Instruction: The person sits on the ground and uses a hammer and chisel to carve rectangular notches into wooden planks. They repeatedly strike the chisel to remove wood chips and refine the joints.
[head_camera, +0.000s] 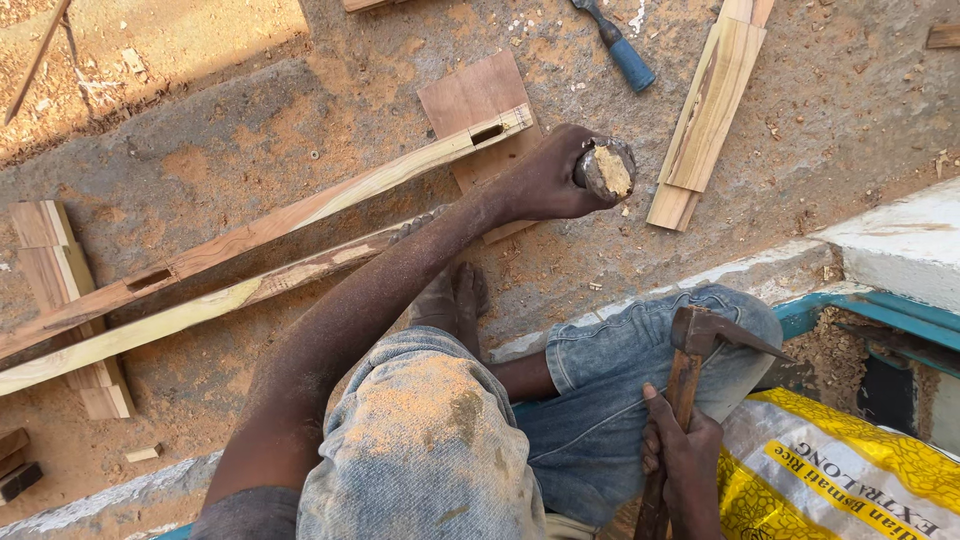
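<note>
Partly hidden, the chisel (607, 168) sits gripped in the left hand (545, 185); the right hand (685, 450) clasps a hammer (690, 345), its handle cut off near.

Left arm stretched forward and down, dusted with sawdust. Left hand (545, 180) fingers curled shut, knuckles up. Right hand (685, 450) low beside right knee, fist closed, thumb up. Knees bent; one bare foot (452, 300) under left forearm.

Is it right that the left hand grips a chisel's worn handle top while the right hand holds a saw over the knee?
Not quite. In the head view the right hand holds a hammer, not a saw. The left hand does grip the chisel by its worn handle top.
</note>
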